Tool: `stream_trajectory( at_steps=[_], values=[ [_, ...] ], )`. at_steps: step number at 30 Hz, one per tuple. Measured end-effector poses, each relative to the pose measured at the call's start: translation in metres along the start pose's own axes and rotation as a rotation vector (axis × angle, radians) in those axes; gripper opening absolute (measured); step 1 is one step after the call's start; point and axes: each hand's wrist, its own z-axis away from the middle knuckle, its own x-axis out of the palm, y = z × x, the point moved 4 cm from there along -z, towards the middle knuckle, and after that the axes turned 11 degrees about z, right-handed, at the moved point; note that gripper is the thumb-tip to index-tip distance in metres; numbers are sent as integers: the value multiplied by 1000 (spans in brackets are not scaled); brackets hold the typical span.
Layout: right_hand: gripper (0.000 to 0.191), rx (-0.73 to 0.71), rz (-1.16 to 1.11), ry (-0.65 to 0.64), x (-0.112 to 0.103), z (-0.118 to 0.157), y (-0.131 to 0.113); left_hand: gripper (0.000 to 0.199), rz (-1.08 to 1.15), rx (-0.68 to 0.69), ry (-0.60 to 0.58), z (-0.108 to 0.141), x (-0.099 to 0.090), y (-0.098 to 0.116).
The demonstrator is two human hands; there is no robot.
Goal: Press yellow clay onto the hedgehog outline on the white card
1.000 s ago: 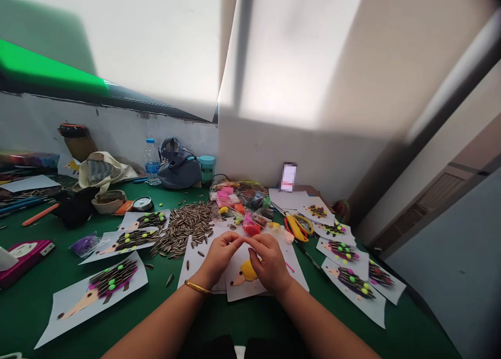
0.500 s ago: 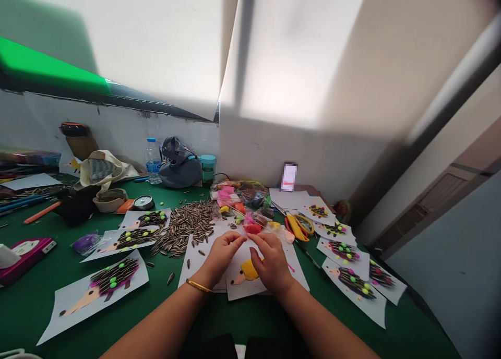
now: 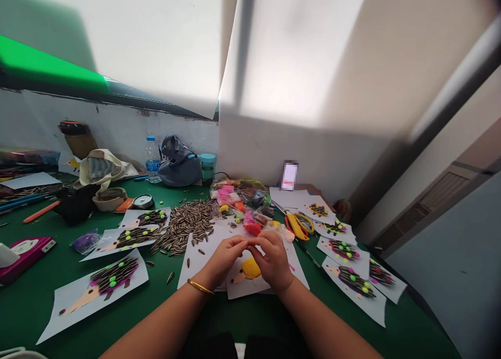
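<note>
My left hand (image 3: 227, 257) and my right hand (image 3: 272, 260) meet at the fingertips over the white paper. The fingers of both are pinched together, and whatever lies between them is too small or hidden to make out. Just beneath is a card with a yellow clay hedgehog (image 3: 250, 268), its pale snout pointing left; my right hand covers part of it. A gold bracelet (image 3: 200, 286) circles my left wrist. Beyond my hands lies red clay (image 3: 252, 228) in clear wrapping. To the left spreads a heap of striped sunflower seeds (image 3: 188, 224).
Finished-looking hedgehog cards lie left (image 3: 97, 291) and right (image 3: 354, 291). Yellow-handled scissors (image 3: 299, 226) rest right of the clay bags (image 3: 242, 194). A phone (image 3: 289, 175) leans on the wall. A water bottle (image 3: 152, 160), a blue bag (image 3: 179, 163) and a lidded cup (image 3: 207, 167) stand behind.
My right thumb has closed in toward the other fingertips, and my hands sit slightly lower. More of the yellow hedgehog shows now. The things on the table stay put.
</note>
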Motion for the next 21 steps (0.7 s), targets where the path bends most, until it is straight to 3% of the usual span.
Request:
stream_trajectory(
  at_steps=[8,11,13,17,21],
  values=[
    [12,44,-57,-16,-2,-2,5,35,-220,82,-11,0,-3,7],
    [17,86,-50,-57,-4,-1,14,30,-546,204,1,-1,-12,9],
    [20,107,-50,-81,-6,-1,21,22,-816,241,-52,-2,-17,6],
    [21,138,-73,-92,-10,2,36,18,-1113,133,-55,-2,-28,0],
    [13,177,-110,-89,-10,7,45,23,-1186,35,-25,-2,-29,-1]
  ],
)
